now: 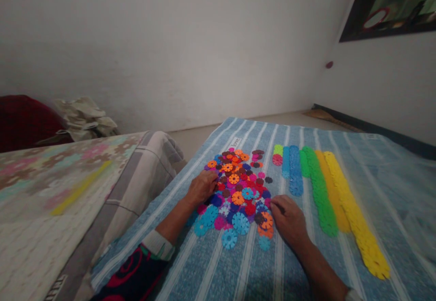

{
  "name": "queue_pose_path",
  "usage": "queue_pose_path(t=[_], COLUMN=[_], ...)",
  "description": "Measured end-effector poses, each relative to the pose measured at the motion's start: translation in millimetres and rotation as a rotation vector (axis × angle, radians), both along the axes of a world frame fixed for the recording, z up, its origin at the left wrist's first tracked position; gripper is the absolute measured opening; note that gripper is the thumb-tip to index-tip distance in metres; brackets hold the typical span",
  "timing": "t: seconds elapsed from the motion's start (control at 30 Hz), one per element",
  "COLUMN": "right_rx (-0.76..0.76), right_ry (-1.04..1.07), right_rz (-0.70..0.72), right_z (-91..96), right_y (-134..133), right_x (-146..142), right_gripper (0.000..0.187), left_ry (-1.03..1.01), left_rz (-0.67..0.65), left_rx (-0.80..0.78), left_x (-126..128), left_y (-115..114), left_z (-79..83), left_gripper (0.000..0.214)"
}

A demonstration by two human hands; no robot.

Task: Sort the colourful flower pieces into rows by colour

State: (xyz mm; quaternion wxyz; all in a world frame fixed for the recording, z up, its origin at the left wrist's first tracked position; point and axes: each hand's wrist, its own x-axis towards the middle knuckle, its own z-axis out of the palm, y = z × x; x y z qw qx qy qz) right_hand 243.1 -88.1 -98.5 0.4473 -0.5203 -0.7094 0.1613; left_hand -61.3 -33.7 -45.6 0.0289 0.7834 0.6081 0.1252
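A heap of flat, gear-shaped plastic discs [238,187] in orange, blue, red, purple and brown lies on a blue striped cloth [391,187]. My left hand [201,186] rests at the heap's left edge, fingers curled among the discs. At the heap's right edge, my right hand [289,219] has its fingers bent down onto the discs. What either hand grips is hidden. To the right lie sorted rows of discs: blue [294,170], green [320,192], orange-yellow [332,187] and yellow [354,214]. A single pink disc [277,159] lies beside the rows.
A folded patterned blanket [51,187] and a grey-white pillow [150,164] lie to the left. White walls stand behind, with bare floor along the far edge. A dark framed picture [391,5] hangs upper right. Red fabric [23,119] and crumpled cloth [83,117] sit far left.
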Motion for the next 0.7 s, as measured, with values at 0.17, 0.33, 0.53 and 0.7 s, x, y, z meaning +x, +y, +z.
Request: queue_pose_path(t=[0.17,0.33,0.53,0.7], right_rx=[0.011,0.013,0.004,-0.005], right_ry=[-0.005,-0.009,0.017,0.023], right_rz=[-0.008,-0.010,0.016,0.005], right_z=[0.4,0.5,0.2,-1.2], right_y=[-0.2,-0.3,-0.4,-0.1], right_x=[-0.8,-1.3,-1.1,-2.0], right_gripper=[0.023,0.023,0.022,0.022], left_ry=[-0.010,-0.048,0.095,0.154], left_rz=[-0.094,-0.264,-0.169,-0.083], left_rx=[0.061,0.110,-0.079,-0.135], left_x=[13.9,46.4,66.1,46.8], left_y=[-11.1,-6.0,-6.8,-24.8], left_z=[-5.0,-6.8,0.8,18.0], left_gripper=[0.021,0.026,0.040,0.032])
